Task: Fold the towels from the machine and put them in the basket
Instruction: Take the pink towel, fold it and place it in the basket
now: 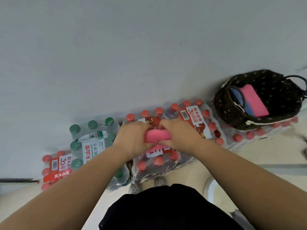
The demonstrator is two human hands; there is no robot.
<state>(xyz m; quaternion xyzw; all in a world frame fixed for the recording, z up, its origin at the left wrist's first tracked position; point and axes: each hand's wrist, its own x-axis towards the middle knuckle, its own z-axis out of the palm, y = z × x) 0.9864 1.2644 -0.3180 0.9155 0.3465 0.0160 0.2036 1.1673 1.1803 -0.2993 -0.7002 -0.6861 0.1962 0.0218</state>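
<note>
Here, both hands, left hand (132, 138) and right hand (179, 136), are gripping a pink towel (157, 136) over bottle packs (166, 156), seemingly folded; loosening risks unfolding it before the far-right basket (232, 112).

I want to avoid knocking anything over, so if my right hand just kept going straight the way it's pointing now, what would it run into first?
The right hand points left across the folded pink towel, so it would probably meet the left hand first, gripping the towel's other end. Depth is hard to judge here.
</note>
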